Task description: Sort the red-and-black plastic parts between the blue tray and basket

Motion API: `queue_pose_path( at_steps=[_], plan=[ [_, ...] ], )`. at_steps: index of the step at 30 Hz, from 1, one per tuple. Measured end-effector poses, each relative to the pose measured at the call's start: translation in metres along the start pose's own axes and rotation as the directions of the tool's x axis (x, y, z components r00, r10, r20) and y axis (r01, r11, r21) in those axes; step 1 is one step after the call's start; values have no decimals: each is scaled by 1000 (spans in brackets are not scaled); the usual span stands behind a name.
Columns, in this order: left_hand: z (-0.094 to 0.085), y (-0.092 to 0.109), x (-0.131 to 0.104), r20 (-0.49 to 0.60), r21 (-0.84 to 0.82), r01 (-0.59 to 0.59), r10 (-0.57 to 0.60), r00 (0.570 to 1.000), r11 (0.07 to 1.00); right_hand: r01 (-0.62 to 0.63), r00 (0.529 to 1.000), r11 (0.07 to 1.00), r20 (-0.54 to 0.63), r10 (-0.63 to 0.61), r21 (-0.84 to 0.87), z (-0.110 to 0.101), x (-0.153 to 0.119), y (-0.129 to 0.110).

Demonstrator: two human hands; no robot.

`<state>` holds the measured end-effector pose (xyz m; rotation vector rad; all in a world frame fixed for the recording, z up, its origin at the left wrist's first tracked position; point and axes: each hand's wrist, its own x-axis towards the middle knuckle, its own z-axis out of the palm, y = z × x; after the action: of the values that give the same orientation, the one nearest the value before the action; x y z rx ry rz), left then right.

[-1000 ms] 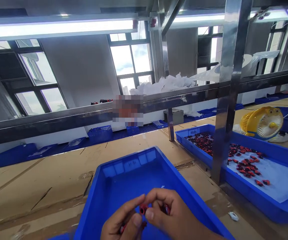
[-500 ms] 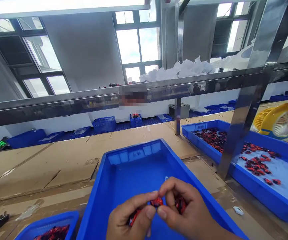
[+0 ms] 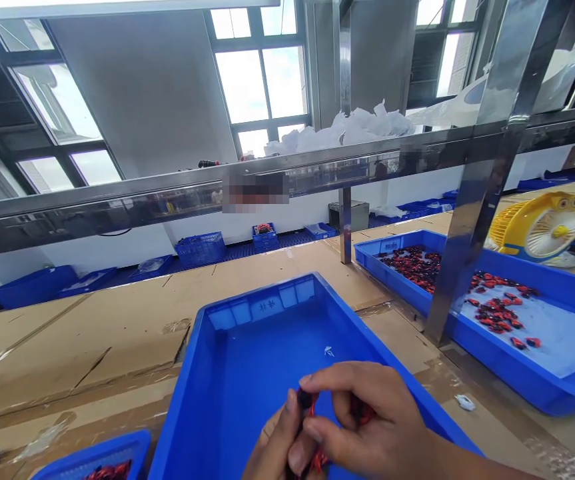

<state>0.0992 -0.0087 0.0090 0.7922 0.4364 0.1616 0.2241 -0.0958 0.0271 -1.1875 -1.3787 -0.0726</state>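
Over the near part of a blue plastic tray, both hands meet around small red-and-black parts. My left hand is closed, its thumb and fingers on a red-and-black part whose round black end points up. More red shows low between its fingers. The thumb and index finger of my right hand pinch the same part from the right. Tucked in the curled fingers of that hand are further red-and-black parts. Their exact kind is too small to make out.
A blue basket of red parts stands at lower left. To the right, behind a metal post, lies a blue tray with many red-and-black parts. A yellow fan sits beyond it. A metal shelf rail crosses above.
My left hand has turned and lowered, and the part between the fingertips now shows its black end upward. My right hand stays pinched on it. The view has shifted slightly.
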Motion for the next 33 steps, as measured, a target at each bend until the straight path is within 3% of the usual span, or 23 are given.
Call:
queue_pose_path(
  at_steps=[7,9,11,14,15,16,17,18,20,22,23,25,27,30,31,33],
  plan=[
    [-1,4,2,58,11,-4,3,998,1000,-123,989,988,92,114,92,2,-4,4],
    [-3,5,3,68,-11,30,-29,997,999,-236,970,954,109,219,187,1,-5,9],
    [-5,7,4,48,-97,40,-35,998,994,-432,901,789,173,398,437,-1,-3,16],
    [-6,14,3,43,-254,-4,15,999,967,-621,736,277,424,528,733,-2,3,29],
    [-6,16,3,62,-289,-14,33,998,957,-642,702,176,479,527,747,-1,4,31],
    [-6,19,2,80,-315,-23,51,996,949,-663,679,152,505,533,733,0,5,33],
    [-6,21,1,88,-328,-41,74,993,944,-683,673,201,497,548,702,2,5,33],
    [-6,22,1,83,-327,-68,100,992,943,-693,689,312,468,553,650,5,4,32],
    [-5,24,-1,31,-268,-142,155,987,953,-640,768,612,385,511,465,10,-1,26],
    [-4,24,-3,-44,-148,-206,202,978,967,-506,846,829,324,423,239,13,-5,20],
    [-4,23,-3,-68,-99,-224,218,974,970,-458,864,875,308,398,155,14,-7,18],
    [-4,23,-4,-78,-85,-231,225,971,969,-469,857,875,301,418,120,16,-10,16],
    [-5,24,-3,-51,-189,-210,204,978,959,-600,789,744,374,487,294,16,-10,18],
    [-8,26,-1,15,-343,-164,180,984,925,-745,650,277,567,505,607,15,-7,22],
    [-10,27,0,41,-368,-156,184,982,917,-742,628,140,607,487,656,14,-6,23],
    [-13,28,0,88,-382,-146,193,977,912,-707,626,-8,632,457,707,13,-5,24]
  ],
)
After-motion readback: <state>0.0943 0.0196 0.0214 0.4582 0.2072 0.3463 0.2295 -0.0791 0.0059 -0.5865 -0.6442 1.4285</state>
